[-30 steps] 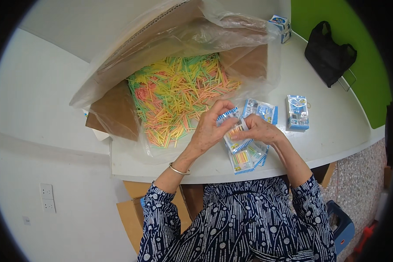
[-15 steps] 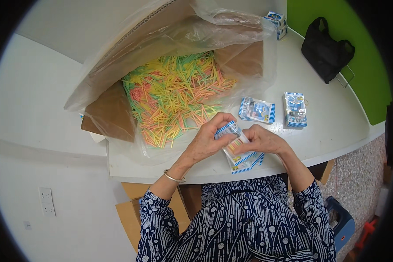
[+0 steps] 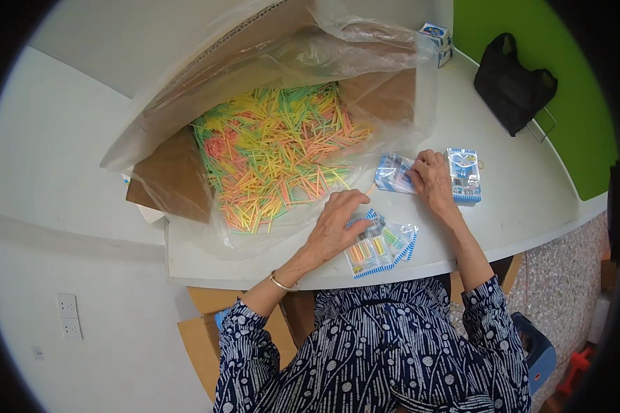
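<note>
Small clear packets with blue-striped edges lie on the white table before me. My left hand (image 3: 334, 226) is open, fingers stretched, its thumb at the top of a fanned group of packets (image 3: 370, 255) with coloured sticks inside. Farther right, my right hand (image 3: 434, 180) has its fingers curled onto the right end of a flat stack of packets (image 3: 393, 173), pinching the top packet; the fingertips are partly hidden. Just right of that hand stands another packet stack (image 3: 465, 172). Beyond my left hand, a heap of thin pink, yellow and green sticks (image 3: 275, 151) fills a lined box.
The cardboard box (image 3: 172, 175) is lined with a clear plastic bag (image 3: 420, 103) that spills onto the table. A black bag (image 3: 510, 86) lies at the far right by a green panel (image 3: 565, 41). Small blue-and-white boxes (image 3: 437, 41) stand at the back.
Both hands have let go of the packet they held; it now lies on the fanned group. My right hand has moved up and right to the flat stack, and my left hand has opened.
</note>
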{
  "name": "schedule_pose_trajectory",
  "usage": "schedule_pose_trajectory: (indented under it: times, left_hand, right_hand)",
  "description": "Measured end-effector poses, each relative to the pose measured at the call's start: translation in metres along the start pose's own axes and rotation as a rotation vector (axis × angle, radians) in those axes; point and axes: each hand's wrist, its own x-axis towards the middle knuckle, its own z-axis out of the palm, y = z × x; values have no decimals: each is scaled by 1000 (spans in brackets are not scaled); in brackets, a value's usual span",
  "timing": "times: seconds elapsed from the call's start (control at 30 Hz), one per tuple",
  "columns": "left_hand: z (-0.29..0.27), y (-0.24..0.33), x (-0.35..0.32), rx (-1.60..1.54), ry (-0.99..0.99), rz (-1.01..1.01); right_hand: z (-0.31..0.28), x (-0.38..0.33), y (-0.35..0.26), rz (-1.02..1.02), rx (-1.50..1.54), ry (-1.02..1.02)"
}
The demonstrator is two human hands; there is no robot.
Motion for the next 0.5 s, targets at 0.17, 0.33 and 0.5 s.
schedule_pose_trajectory:
  times: [0.17, 0.33, 0.5]
  left_hand:
    - [4, -11, 13, -25, 106, 14]
    - [2, -14, 25, -38, 280, -13]
    - [-1, -9, 34, -563, 123, -190]
  right_hand:
    - [-3, -2, -2, -46, -83, 31]
    - [-40, -2, -45, -200, -29, 90]
    - [-41, 2, -63, -327, 215, 63]
